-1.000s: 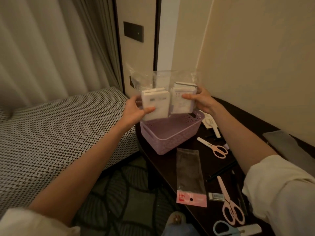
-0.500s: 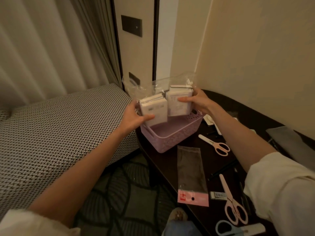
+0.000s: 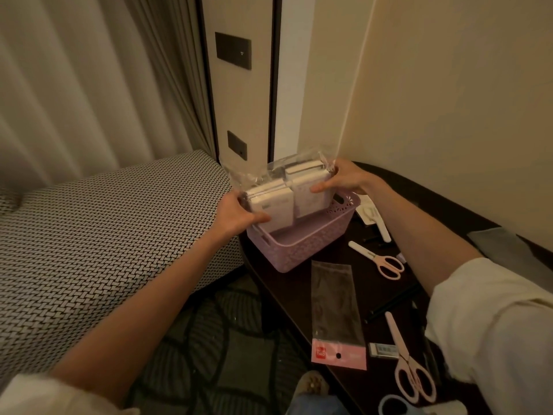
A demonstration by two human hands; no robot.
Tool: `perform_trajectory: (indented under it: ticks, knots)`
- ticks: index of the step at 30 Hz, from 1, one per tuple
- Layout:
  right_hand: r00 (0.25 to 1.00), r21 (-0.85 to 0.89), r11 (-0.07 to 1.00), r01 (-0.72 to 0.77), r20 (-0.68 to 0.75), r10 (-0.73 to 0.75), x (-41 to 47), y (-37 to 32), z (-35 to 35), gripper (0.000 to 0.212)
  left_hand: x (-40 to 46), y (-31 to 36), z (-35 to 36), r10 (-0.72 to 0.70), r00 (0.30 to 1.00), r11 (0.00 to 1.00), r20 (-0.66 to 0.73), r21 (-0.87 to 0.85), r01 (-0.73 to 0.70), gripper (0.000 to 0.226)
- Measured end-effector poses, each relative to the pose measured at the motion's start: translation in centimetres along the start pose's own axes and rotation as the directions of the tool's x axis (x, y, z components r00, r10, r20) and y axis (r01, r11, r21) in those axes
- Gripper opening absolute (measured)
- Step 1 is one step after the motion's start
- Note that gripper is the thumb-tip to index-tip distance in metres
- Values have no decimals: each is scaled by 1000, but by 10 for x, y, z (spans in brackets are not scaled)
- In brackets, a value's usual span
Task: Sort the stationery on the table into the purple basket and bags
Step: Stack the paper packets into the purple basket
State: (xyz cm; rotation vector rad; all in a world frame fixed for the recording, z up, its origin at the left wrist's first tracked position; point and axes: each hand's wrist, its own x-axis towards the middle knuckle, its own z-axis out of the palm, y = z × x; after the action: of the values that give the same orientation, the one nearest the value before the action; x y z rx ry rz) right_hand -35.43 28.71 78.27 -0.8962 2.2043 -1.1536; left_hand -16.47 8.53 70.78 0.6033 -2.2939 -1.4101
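I hold a clear bag [image 3: 278,187] of white packs over the purple basket [image 3: 302,244], its lower edge dipping inside.

My left hand [image 3: 236,215] grips the bag's near-left end, thumb curled on the front; my right hand [image 3: 344,181] pinches its far-right end. The bag's long axis runs left to right along the basket, mouth upward. The basket sits at the dark table's [image 3: 299,298] left edge; an empty sleeve bag [image 3: 335,307] and pink scissors [image 3: 386,262] lie to its near right.
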Motion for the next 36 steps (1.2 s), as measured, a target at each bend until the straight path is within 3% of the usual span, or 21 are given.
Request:
perform_trajectory:
  ticks: [10, 14, 17, 19, 23, 26, 32, 36]
  knots:
    - [996, -166, 983, 72, -41, -80, 9, 8, 10, 41, -4, 2, 2, 115, 993, 993, 15, -35, -115, 60]
    - [971, -371, 929, 14, -218, -102, 16, 11, 21, 71, -5, 3, 6, 101, 995, 991, -17, -90, -102, 63]
    - [901, -491, 871, -18, -385, -199, 16, 14, 28, 111, -1, -2, 9, 63, 998, 995, 0, -75, -62, 61]
    - [883, -593, 803, 62, -342, -321, 13, 12, 32, 122, -1, -2, 11, 48, 999, 997, -12, -66, -49, 62]
    - [952, -704, 693, 157, -78, -295, 15, 17, 39, 96, 1, -2, 12, 7, 1000, 999, -26, -53, -9, 61]
    - [972, -805, 577, 140, 2, -234, 19, 18, 47, 91, 3, -5, 10, -26, 1000, 997, -12, -78, 25, 67]
    - [972, -836, 538, 112, -20, -233, 14, 13, 51, 94, -4, 4, 6, -25, 999, 996, 38, -82, 28, 67]
    - [962, -830, 557, 34, -125, -245, 0, 13, 49, 98, -19, 5, 16, -42, 996, 990, -74, -140, 31, 76]
